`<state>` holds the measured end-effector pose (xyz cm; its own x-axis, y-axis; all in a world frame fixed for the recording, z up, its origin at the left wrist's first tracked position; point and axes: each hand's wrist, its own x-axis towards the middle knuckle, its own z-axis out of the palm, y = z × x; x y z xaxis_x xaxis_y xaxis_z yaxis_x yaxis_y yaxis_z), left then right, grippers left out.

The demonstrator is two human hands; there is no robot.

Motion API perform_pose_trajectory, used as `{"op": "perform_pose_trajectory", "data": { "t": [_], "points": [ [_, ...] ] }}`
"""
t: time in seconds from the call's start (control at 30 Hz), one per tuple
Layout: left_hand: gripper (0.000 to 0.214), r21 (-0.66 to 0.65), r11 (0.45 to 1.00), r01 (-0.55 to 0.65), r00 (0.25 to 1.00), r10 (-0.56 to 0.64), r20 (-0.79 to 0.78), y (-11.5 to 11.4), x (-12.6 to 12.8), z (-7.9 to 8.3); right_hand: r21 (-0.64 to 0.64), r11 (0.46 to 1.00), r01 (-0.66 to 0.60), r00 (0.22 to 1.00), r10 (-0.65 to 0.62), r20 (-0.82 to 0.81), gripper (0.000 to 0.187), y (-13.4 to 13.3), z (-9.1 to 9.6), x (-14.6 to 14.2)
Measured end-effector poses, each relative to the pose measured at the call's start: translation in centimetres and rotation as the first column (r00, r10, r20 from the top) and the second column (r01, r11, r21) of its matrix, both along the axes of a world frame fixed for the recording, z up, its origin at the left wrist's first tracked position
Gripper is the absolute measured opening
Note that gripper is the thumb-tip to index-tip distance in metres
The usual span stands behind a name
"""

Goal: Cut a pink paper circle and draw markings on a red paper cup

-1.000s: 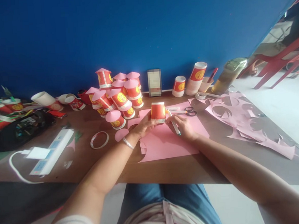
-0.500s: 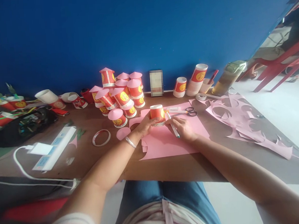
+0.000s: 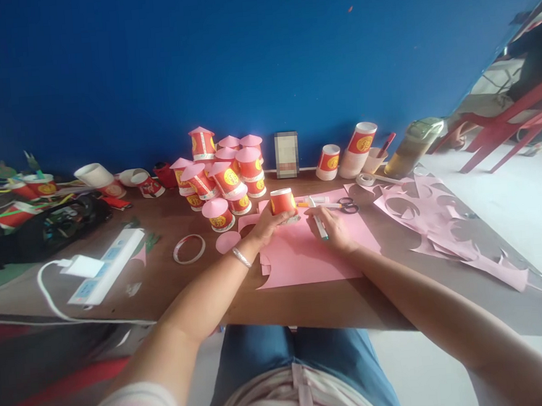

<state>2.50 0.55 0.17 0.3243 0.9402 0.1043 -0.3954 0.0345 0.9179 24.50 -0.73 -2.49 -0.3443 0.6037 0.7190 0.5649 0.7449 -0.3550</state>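
Note:
My left hand [image 3: 264, 224] is closed around a small red paper cup [image 3: 282, 201] with a yellow emblem, held just above a pink paper sheet [image 3: 302, 256] on the brown table [image 3: 174, 284]. My right hand [image 3: 331, 228] grips a white marker with a green tip [image 3: 319, 224], its point resting on the pink sheet beside the cup. A bracelet sits on my left wrist.
A pile of red cups with pink cone tops [image 3: 222, 172] stands behind the sheet. Scissors [image 3: 348, 205] and a pen lie at the sheet's far edge. Tape rings [image 3: 189, 248], a white power strip [image 3: 106, 264], loose cups and cut pink scraps [image 3: 444, 222] surround it.
The cup in my left hand has lifted slightly and shifted a little away from my right hand. The marker hand stays on the sheet. My head view has drifted left.

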Motion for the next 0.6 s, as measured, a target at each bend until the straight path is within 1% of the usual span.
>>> {"op": "perform_pose_trajectory", "data": {
  "t": [0.03, 0.1, 0.2, 0.3, 0.4, 0.5, 0.6],
  "points": [
    [0.043, -0.025, 1.0, 0.003, 0.999, -0.002, 0.032, 0.1, -0.1, 0.0, -0.04, 0.999, 0.01, 1.0, -0.011, -0.029, 0.014, 0.1, 0.1, 0.1],
    [0.046, -0.082, 0.995, 0.047, 0.995, -0.039, 0.096, 0.1, -0.4, 0.1, -0.124, 0.992, 0.025, 0.997, -0.034, -0.071, 0.013, 0.2, 0.4, 0.3],
    [0.049, -0.142, 0.981, 0.134, 0.981, -0.11, 0.162, 0.1, -0.7, 0.1, -0.193, 0.981, 0.027, 0.993, -0.048, -0.105, 0.02, 0.3, 0.8, 0.3],
    [0.048, -0.164, 0.974, 0.157, 0.974, -0.126, 0.186, 0.1, -1.0, 0.0, -0.211, 0.977, 0.007, 0.993, -0.032, -0.113, 0.03, 0.4, 0.9, 0.2],
    [0.046, -0.183, 0.972, 0.148, 0.974, -0.112, 0.195, 0.1, -1.1, 0.0, -0.224, 0.974, 0.024, 0.991, -0.053, -0.124, 0.036, 0.4, 1.0, 0.0],
    [0.046, -0.18, 0.971, 0.155, 0.969, -0.115, 0.217, 0.1, -1.2, 0.1, -0.23, 0.971, 0.06, 0.987, -0.092, -0.132, 0.035, 0.4, 0.9, 0.1],
    [0.047, -0.187, 0.964, 0.187, 0.963, -0.142, 0.228, 0.1, -1.2, 0.2, -0.217, 0.974, 0.07, 0.987, -0.099, -0.126, 0.033, 0.3, 0.7, 0.1]
  ]
}}
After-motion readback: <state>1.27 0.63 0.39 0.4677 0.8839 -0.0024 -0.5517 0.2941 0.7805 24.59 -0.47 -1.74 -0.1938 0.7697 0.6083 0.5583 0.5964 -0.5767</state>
